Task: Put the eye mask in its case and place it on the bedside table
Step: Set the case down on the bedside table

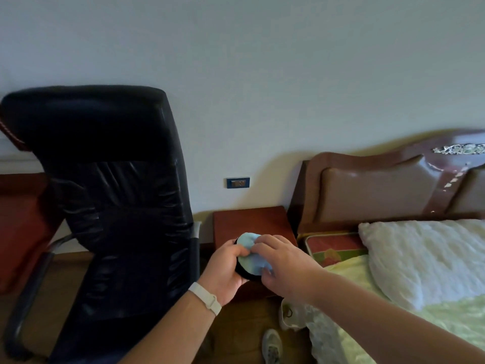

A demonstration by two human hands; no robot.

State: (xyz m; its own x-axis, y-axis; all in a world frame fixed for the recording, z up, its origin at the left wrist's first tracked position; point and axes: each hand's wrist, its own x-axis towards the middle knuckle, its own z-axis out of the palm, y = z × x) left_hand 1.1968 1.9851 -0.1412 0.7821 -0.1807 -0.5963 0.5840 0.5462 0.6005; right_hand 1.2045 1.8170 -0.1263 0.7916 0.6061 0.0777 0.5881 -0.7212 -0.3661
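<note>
My left hand [223, 269], with a white band on its wrist, grips a dark case [242, 273] from the left and below. A light blue eye mask [249, 249] lies bunched on top of the case, sticking out above it. My right hand [283, 264] rests on the mask from the right, fingers pressing on the fabric. Both hands hover over the front part of the reddish-brown bedside table [252, 222]. Most of the case is hidden by my hands and the mask.
A black office chair [110, 206] stands close on the left of the table. The bed, with a white pillow [425, 258] and a brown headboard [380, 190], lies on the right. A shoe [271, 346] shows on the wooden floor below.
</note>
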